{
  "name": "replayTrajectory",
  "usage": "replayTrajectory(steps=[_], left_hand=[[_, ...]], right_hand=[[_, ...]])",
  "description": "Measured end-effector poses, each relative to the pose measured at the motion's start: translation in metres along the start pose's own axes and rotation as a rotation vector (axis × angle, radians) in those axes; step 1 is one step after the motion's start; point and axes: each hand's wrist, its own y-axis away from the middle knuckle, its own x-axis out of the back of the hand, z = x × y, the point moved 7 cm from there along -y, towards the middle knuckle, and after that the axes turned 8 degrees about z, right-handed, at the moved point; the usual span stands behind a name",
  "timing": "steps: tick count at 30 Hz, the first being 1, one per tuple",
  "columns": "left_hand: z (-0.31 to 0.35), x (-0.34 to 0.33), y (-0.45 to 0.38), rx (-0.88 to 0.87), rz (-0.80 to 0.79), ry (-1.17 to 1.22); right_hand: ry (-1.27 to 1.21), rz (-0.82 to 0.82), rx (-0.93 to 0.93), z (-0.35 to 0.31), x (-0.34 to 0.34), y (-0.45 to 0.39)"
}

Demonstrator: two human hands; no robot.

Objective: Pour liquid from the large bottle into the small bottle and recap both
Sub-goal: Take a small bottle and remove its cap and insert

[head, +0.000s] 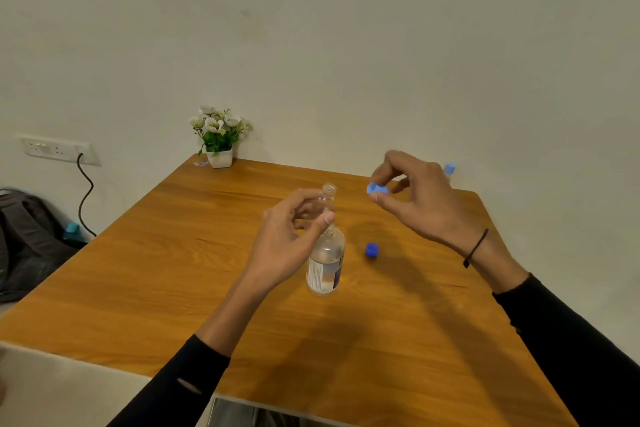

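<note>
My left hand (291, 239) grips a clear uncapped bottle (328, 191) just below its open neck, holding it upright. Right in front of it a short labelled bottle (325, 270) stands on the wooden table (173, 270), also uncapped, with clear liquid inside. My right hand (422, 204) hovers over the table to the right, pinching a light blue cap (376, 188) between thumb and fingertips. A dark blue cap (372, 250) lies on the table right of the labelled bottle. The lower part of the held bottle is hidden by my hand and the other bottle.
A small white pot of white flowers (219, 139) stands at the table's far left corner. Behind my right hand, another light blue-capped item (449, 169) peeks out at the far edge. A dark backpack (31, 236) lies on the floor at left, below a wall socket (55, 149).
</note>
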Motion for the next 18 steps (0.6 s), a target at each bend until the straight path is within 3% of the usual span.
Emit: replayTrajectory(steps=[3, 10, 14, 18], left_hand=[[-0.003, 0.012, -0.002, 0.002, 0.057, 0.022], [-0.028, 0.025, 0.005, 0.053, 0.099, 0.022], [-0.059, 0.023, 0.012, 0.105, 0.065, 0.028], [-0.105, 0.013, 0.023, 0.266, -0.062, -0.023]], right_hand=[[0.058, 0.043, -0.131, 0.044, -0.012, 0.019], [0.203, -0.044, -0.439, 0.144, -0.068, 0.087], [0.193, -0.064, -0.493, 0.165, -0.086, 0.106], [0.166, -0.091, -0.506, 0.17, -0.091, 0.105]])
